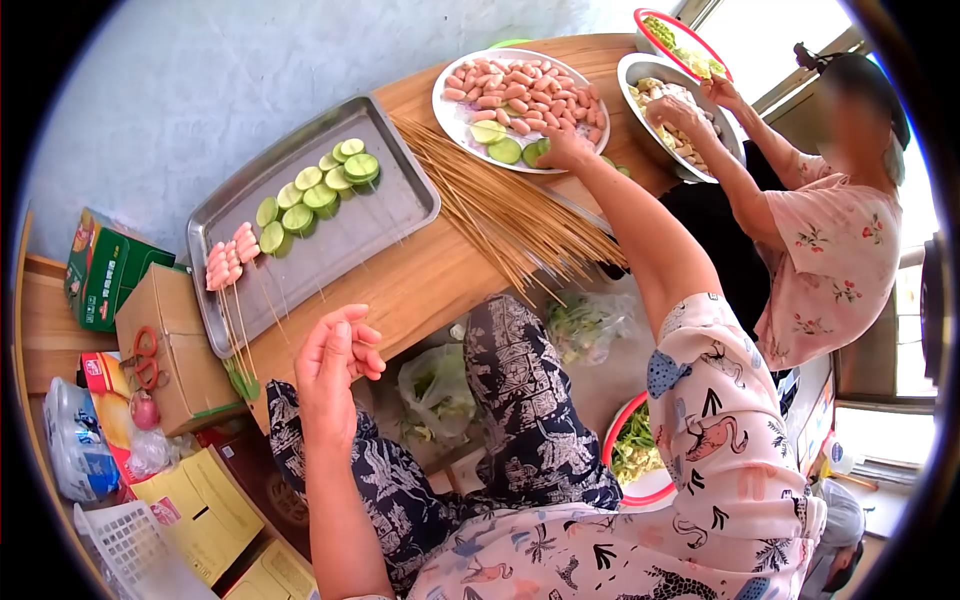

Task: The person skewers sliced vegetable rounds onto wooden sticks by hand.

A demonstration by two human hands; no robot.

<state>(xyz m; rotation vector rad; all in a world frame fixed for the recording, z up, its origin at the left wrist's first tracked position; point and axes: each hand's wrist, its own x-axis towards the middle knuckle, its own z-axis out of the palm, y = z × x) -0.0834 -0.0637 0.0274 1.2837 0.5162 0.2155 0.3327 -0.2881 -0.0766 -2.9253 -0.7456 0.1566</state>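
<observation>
My right hand (568, 150) reaches over the rim of a white plate (450, 118), fingers apart, beside green cucumber-like slices (505, 151). Small pink sausages (520, 90) fill the rest of that plate. Palm up and empty, my left hand (338, 360) hovers off the table's front edge with loosely curled fingers. Above it lies a grey metal tray (345, 225) holding green slices (320, 195) in rows, with thin sticks showing from some. Skewered pink sausages (230, 257) sit at the tray's left end. Loose bamboo skewers (480, 205) lie between tray and plate.
At right, another person (830, 230) works over a metal bowl (632, 70), near a red-rimmed basket (725, 60). Cardboard box (165, 350), red-handled scissors (146, 357) and a green carton (110, 270) stand left. Below are plastic bags (437, 390) and a red-rimmed basin (612, 440) of greens.
</observation>
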